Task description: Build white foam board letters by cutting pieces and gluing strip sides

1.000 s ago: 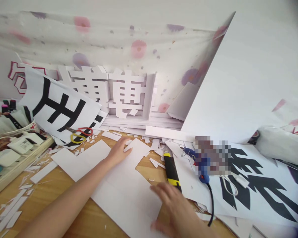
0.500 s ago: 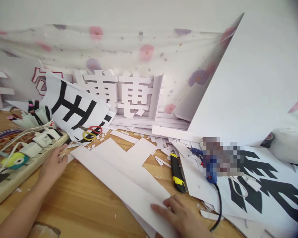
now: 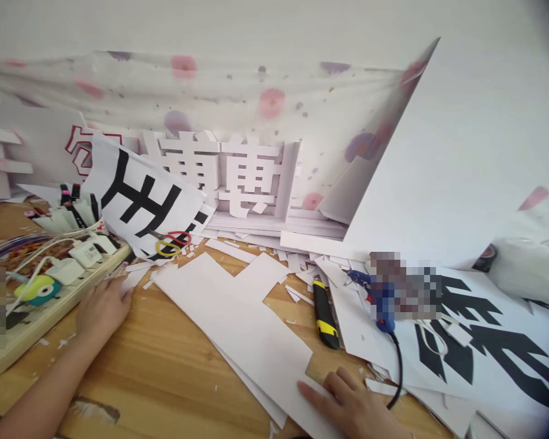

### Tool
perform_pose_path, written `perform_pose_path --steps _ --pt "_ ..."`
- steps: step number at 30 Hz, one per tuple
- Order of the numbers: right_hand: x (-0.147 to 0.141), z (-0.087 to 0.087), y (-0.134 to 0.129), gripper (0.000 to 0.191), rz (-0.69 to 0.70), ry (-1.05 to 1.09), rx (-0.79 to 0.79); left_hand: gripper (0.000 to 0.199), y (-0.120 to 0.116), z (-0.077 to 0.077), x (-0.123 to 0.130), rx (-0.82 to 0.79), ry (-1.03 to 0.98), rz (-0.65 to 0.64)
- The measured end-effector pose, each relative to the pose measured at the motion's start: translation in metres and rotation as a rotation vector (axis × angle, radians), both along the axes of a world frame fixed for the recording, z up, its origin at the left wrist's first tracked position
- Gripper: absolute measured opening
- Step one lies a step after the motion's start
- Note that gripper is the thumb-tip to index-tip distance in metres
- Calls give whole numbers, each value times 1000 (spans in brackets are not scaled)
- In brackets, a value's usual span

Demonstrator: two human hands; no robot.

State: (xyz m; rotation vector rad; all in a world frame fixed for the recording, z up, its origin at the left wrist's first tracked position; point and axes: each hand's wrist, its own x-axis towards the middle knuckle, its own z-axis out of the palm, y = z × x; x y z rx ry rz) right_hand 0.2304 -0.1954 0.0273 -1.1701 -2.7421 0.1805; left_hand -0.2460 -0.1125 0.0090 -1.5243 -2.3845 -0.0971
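A white cut-out board (image 3: pixel 238 311) with stepped edges lies across the middle of the table, a second white sheet (image 3: pixel 268 405) showing under its near edge. My right hand (image 3: pixel 350 405) rests on the board's near right end, its index finger stretched out and the other fingers loosely bent. On the left, my left hand (image 3: pixel 104 310) lies palm down on the table beside the power strip, fingers extended among small white scraps (image 3: pixel 135 277). Its fingertips are partly hidden. To the right of the board lies a black and yellow utility knife (image 3: pixel 324 314).
Red and yellow scissors (image 3: pixel 174 242) lie by a printed character sheet (image 3: pixel 141 195). A loaded power strip (image 3: pixel 55 311) runs along the left. A blue glue gun (image 3: pixel 384 302) with a black cord sits at right. White cut-out characters (image 3: pixel 251 171) stand behind.
The white board's left end has shifted right, and its surface now looks flat, without the earlier lengthwise ridge. My left hand lies flatter, slightly nearer me. The view has turned a little.
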Motion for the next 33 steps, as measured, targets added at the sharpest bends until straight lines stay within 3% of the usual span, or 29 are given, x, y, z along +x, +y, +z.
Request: perform_pose_path --steps 2,7,11,15,18,22,27,31,33 --pt "1 -2 -2 51 -14 10 -3 44 4 1 2 63 -96 -5" --pt "5 8 -4 72 -138 192 74 41 13 10 13 263 -318 -58" --pt "1 -9 0 72 -151 95 -59 38 12 8 40 351 -410 -237" --pt "-5 -26 2 72 -149 16 -211 51 -2 -16 76 210 -434 -553" --pt "-7 -21 2 73 -232 13 -246 89 -14 -33 98 -48 -421 -644" --pt "-6 -7 5 71 -309 16 -269 101 -11 -36 113 -128 -424 -643" --pt "-5 -11 7 69 -415 -8 -300 99 7 -31 126 -168 -462 -619" --pt "-4 -15 7 69 -417 11 -266 101 13 -36 129 -116 -503 -556" --pt "-3 -16 6 68 -378 15 -259 92 14 -38 125 -15 -558 -555"
